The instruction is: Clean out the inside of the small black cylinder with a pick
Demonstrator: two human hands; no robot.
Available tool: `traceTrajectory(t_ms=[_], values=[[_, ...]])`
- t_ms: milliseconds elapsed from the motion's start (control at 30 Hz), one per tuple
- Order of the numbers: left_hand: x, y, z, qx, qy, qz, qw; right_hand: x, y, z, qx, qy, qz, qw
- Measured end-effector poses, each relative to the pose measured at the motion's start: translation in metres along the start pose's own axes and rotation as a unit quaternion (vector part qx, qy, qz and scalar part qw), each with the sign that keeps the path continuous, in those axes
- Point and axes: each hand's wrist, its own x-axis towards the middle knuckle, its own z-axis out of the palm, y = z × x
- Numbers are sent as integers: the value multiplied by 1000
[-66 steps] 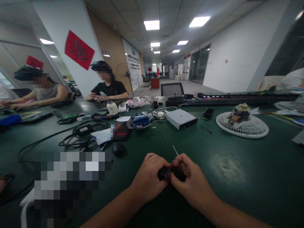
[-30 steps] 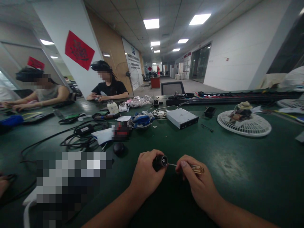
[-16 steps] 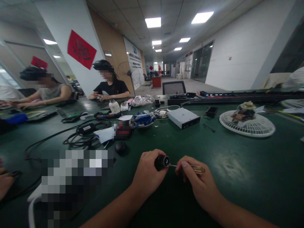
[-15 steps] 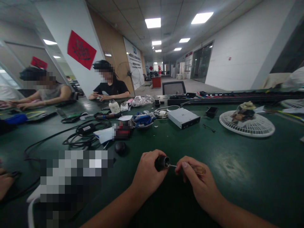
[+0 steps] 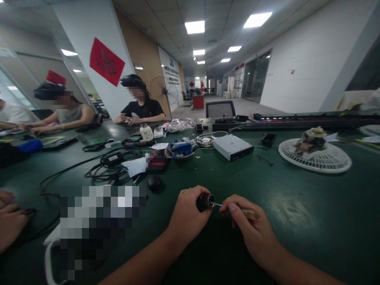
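Observation:
My left hand (image 5: 190,209) is closed around a short dark cylinder (image 5: 204,201), whose open, ringed end faces right. In my right hand (image 5: 247,217) is a screwdriver (image 5: 251,214) with a clear amber handle, gripped between thumb and fingers. Its thin metal shaft points left and the tip reaches into the open end of the cylinder. What the tip touches inside is too small to make out. Both hands are held low over the green table (image 5: 285,245), close together.
A black mouse (image 5: 154,183) lies left of my hands. Farther back are a silver disc drive (image 5: 233,146), a white fan grille (image 5: 314,156) and black cables (image 5: 103,170). Another person's hand (image 5: 10,221) is at the left edge. Two people sit across the table.
The whole view has shifted slightly, so things sit farther right. The other person's hand at the left edge shows more. My hands keep the same hold, with the screwdriver tip still in the cylinder.

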Motion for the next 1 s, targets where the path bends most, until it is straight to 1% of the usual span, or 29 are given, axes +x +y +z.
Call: traceTrajectory(t_ms=[133,233,433,533,633,733,867,1000], values=[[0,0,1,-2,10,-1,1000,1,2,2,-14,14,16,1000],[0,0,0,-1,12,-4,1000,3,2,2,-19,10,32,999],[-1,2,0,7,3,8,1000,0,3,-1,-1,0,17,1000],[-1,2,0,7,-3,16,1000,-1,4,0,6,16,21,1000],[-1,2,-1,6,8,5,1000,0,3,1,-8,34,22,999],[-1,2,-1,5,12,-3,1000,0,1,0,-16,32,28,999],[-1,2,-1,2,1,6,1000,-1,2,-2,7,21,25,999],[-1,3,-1,-3,1,10,1000,0,3,-1,2,45,44,998]])
